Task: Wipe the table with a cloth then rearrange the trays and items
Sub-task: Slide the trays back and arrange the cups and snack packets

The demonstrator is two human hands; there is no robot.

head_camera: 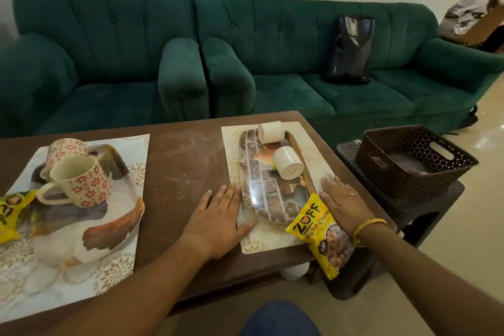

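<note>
Here, brick-print tray on pale placemat, two tipped white cups

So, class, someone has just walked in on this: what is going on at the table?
A person has both hands flat beside the brick-patterned tray on the right placemat: the left hand at its left edge, the right hand at its right, next to a yellow snack packet. Two white cups lie tipped over on that tray. The bare table between the two mats looks dusty, and no cloth is in view.
</note>
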